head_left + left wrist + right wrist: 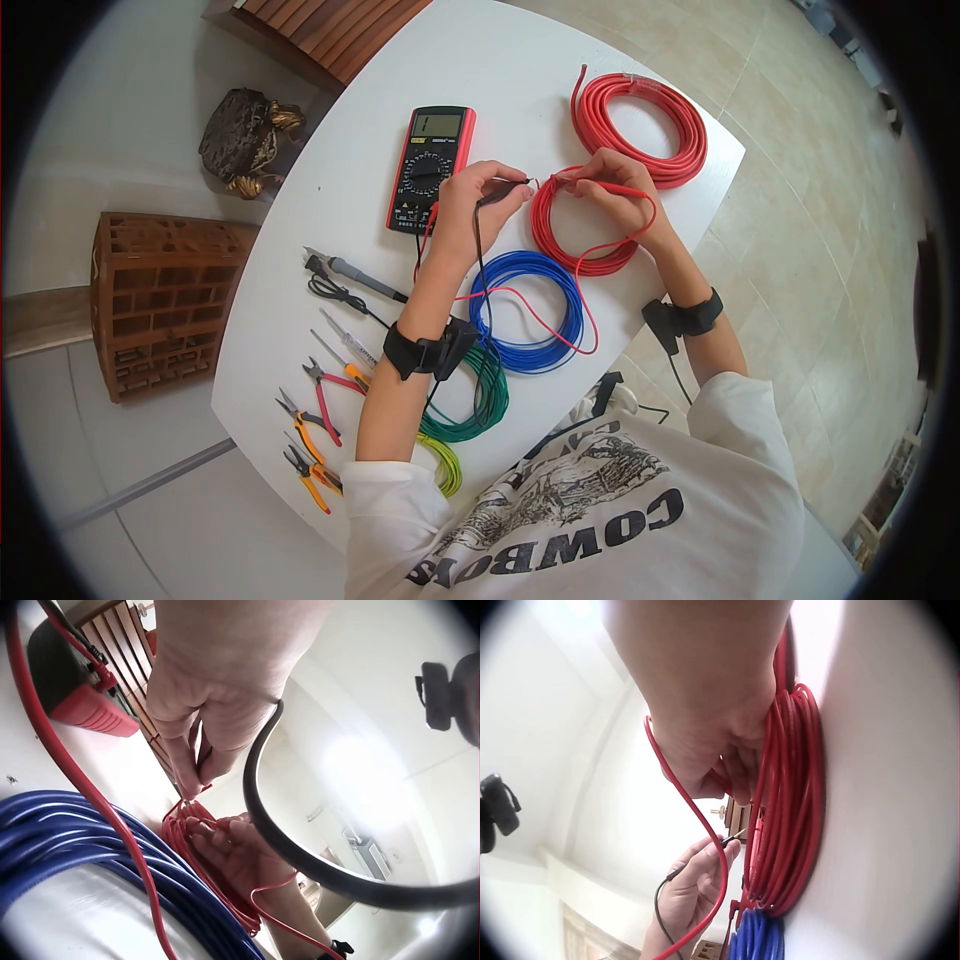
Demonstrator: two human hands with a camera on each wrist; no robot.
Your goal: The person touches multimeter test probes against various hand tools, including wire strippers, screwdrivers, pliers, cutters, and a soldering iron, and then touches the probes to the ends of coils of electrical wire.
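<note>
- Nearest the head camera, a white printed shirt [590, 510] fills the lower edge, both forearms reaching out over the white table [330, 180].
- Left hand [478, 205] pinches a black probe [505, 191] between thumb and fingers, its tip pointing toward the right hand.
- Right hand [615, 185] has its fingers curled round a red probe [612, 187] and rests on the small red wire coil [585, 225]; the two probe tips sit close together by that coil's free end.
- A meter [430, 168] lies just beside the left hand; a larger red coil [640, 125] lies beyond the right hand, a blue coil [528, 310] and a green coil [478, 395] nearer the body.
- Pliers [318, 405] and screwdrivers [345, 350] lie in a row along the table's left side.
- Left wrist view: left hand [214, 705] with fingertips pinched together, a black lead [300, 855] curving away, blue coil [75, 840] in front, right hand [232, 851] on the red coil behind.
- Right wrist view: right hand [712, 727] closed against the small red wire coil [791, 802]; what its fingers grip is hidden. Left hand [697, 881] beyond pinches the black probe [731, 838].
</note>
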